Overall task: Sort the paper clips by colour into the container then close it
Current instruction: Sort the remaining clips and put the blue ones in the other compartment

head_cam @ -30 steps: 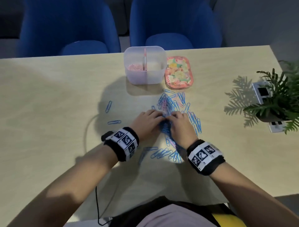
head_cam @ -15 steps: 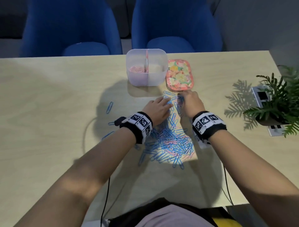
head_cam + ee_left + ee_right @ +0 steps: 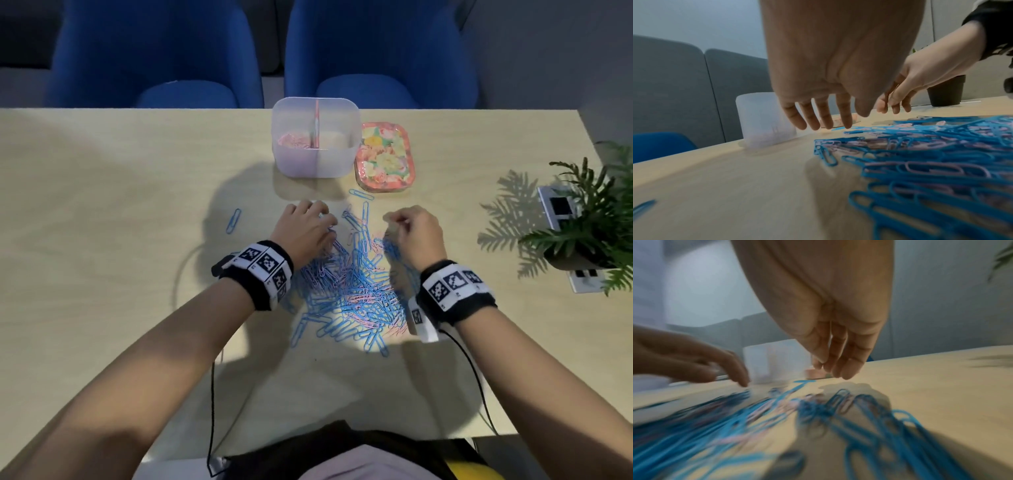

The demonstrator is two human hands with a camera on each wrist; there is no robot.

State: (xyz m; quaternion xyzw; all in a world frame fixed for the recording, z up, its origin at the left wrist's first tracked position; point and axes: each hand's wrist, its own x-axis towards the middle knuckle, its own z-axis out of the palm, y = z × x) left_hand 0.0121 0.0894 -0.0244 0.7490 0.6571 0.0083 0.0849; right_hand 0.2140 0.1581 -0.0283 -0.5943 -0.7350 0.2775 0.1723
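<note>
Both hands hover with nothing held, left hand [image 3: 306, 230] spread, right hand [image 3: 415, 233] loosely curled; better to pinch pink paper clips [image 3: 359, 301] singly, leaving blue behind.

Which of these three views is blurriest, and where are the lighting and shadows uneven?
Right wrist view: blurriest, the paper clips smear into streaks and the container is hazy. Left wrist view: sharper, clips crisp mid-frame, soft at the bottom edge. Head view: dim overall, a bright patch on the pile's near edge, the person's shadow over the table and a hard fern shadow beside the plant.
</note>
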